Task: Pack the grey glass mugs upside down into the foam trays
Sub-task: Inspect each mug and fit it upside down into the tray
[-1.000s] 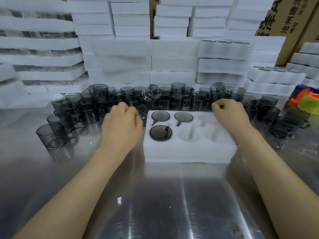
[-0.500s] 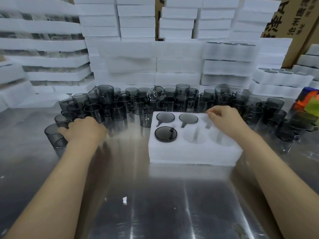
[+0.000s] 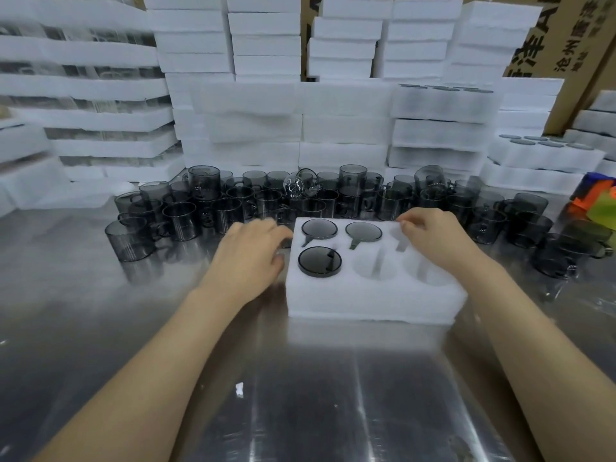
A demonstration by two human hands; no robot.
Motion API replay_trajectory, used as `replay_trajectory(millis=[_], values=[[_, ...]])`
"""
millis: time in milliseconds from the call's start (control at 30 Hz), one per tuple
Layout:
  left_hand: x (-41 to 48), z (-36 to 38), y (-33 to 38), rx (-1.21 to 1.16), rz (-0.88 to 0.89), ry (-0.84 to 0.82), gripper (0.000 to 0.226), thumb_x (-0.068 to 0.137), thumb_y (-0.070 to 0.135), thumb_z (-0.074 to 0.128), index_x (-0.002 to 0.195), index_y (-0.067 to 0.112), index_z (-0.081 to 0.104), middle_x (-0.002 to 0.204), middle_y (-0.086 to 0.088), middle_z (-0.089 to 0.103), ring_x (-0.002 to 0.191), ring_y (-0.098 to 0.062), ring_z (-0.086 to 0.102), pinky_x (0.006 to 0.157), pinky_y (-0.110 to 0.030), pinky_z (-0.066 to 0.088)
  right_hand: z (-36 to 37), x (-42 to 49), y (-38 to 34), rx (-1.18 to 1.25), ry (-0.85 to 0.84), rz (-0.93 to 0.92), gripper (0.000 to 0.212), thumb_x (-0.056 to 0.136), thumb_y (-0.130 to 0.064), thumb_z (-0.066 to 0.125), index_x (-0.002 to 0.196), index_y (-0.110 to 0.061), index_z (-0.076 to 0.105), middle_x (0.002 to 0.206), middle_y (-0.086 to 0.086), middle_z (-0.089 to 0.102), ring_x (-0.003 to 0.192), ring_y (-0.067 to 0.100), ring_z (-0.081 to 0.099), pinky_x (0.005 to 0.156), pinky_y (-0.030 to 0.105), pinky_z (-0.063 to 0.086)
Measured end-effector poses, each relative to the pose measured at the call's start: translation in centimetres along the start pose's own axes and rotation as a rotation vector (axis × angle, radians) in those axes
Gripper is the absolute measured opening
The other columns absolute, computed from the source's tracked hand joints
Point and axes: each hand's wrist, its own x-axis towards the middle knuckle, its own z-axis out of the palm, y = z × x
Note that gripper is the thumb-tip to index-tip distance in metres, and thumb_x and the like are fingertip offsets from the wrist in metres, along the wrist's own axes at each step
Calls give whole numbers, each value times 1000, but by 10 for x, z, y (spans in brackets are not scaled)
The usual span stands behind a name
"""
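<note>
A white foam tray [image 3: 373, 295] with six round pockets lies on the steel table. Three pockets hold grey glass mugs upside down: back left [image 3: 319, 228], back middle [image 3: 363, 231] and front left [image 3: 319, 261]. The other three pockets [image 3: 371, 266] are bare. My left hand [image 3: 248, 258] is at the tray's left edge, fingers curled down round a grey mug that is almost wholly hidden beneath it. My right hand [image 3: 433, 236] rests on the tray's back right part, fingers loosely bent, with nothing in it.
Several loose grey mugs [image 3: 181, 221] stand in a crowded band behind and beside the tray, one apart at the far left [image 3: 130, 241]. Stacked foam trays [image 3: 253, 128] wall the back. Cardboard boxes [image 3: 566, 35] and a bright-coloured object [image 3: 596, 198] sit at the right.
My left hand went out to the far-left mugs and came back to the tray's left edge; the nearest far-left mug is gone from its spot. My right hand stayed on the tray.
</note>
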Motion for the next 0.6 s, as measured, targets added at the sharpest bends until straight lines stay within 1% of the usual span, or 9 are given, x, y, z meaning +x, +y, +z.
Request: replay_trajectory(millis=[67,133,167,200,300,367,433,533,600], values=[[-1,2,-4,31,-57,67,62,84,25,65,141,21,42,124,-4,47,114,-24,43,95,-37,34,0,0,0,2,2,-3,25,95,-14,48,110,-14,69,87,-1,59,85,15,51,70,20,32],[-4,4,-7,69,-245,1,88,84,38,69,152,16,18,133,-11,34,121,-28,35,100,-40,35,0,0,0,2,2,-3,25,95,-14,48,110,-14,69,87,-1,60,85,16,51,69,20,33],[-5,6,-9,41,-345,-55,94,84,44,68,153,14,11,135,-13,30,122,-30,35,100,-41,37,0,0,1,-1,2,-5,25,95,-14,48,110,-13,69,88,0,60,86,16,51,70,21,33],[-5,9,-10,-27,-426,-95,94,85,46,67,152,12,10,136,-14,30,123,-31,37,99,-42,39,0,1,1,-5,3,-10,25,95,-14,48,109,-13,69,88,1,61,86,16,51,71,22,33],[-4,13,-15,-254,-503,-91,75,83,41,71,141,10,34,136,-11,43,122,-29,47,95,-40,43,0,1,1,-5,18,-27,25,95,-14,49,110,-13,69,88,1,62,87,15,51,75,23,35],[-2,12,-15,-377,-461,46,75,78,30,78,139,14,38,138,-5,47,124,-24,48,98,-35,41,0,0,1,-5,28,-37,25,94,-15,51,111,-16,69,86,-4,59,88,15,51,77,24,37],[1,7,-9,-514,-316,208,81,75,17,82,143,18,37,140,2,48,128,-16,45,105,-28,35,0,-1,0,-20,32,-42,25,94,-18,51,111,-19,69,87,-7,59,91,16,53,81,30,43],[3,-1,4,-435,27,412,80,72,11,82,141,22,43,134,3,53,125,-14,46,105,-16,33,-1,-3,-2,-61,19,-28,24,94,-22,51,110,-25,68,91,-9,59,98,18,55,89,40,48],[3,-3,15,-444,137,484,84,72,8,82,141,25,39,133,4,55,125,-13,48,104,-12,33,-1,-3,-3,-71,7,-20,24,94,-23,50,110,-26,67,91,-8,59,95,18,53,88,40,48]])
